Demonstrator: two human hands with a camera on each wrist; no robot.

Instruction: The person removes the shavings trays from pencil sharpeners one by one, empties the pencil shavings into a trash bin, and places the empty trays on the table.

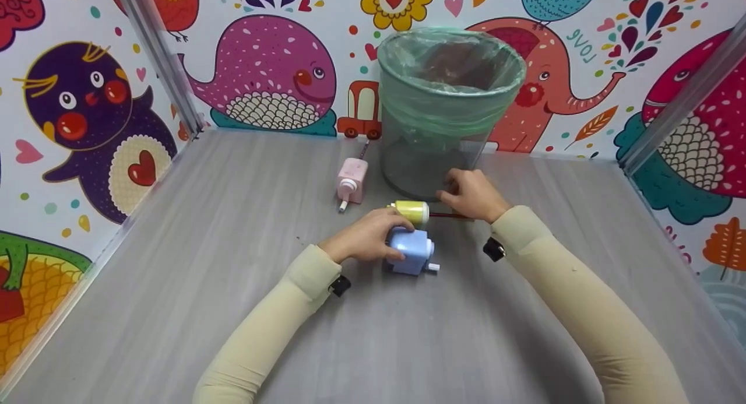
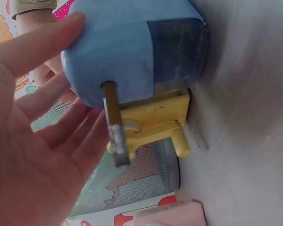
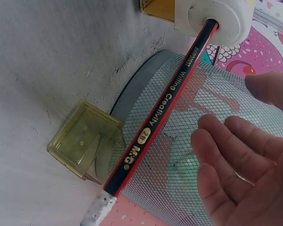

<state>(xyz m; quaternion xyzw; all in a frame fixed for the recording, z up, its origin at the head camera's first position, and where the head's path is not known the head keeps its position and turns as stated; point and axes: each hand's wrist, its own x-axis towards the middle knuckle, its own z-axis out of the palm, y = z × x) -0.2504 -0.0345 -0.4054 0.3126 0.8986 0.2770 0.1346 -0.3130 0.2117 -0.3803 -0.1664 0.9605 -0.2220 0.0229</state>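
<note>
My left hand rests on a blue pencil sharpener on the grey table. In the left wrist view its fingers are straight and the thumb touches the blue sharpener, which has a short brown pencil stuck in it. Just behind stands a yellow sharpener with a red and black pencil pushed into its white front. My right hand hovers beside that pencil; its fingers are relaxed and hold nothing.
A mesh waste bin with a green liner stands against the back wall, right behind my right hand. A pink sharpener with a pencil sits left of it. A clear yellowish drawer lies at the bin's foot. Patterned walls enclose the table.
</note>
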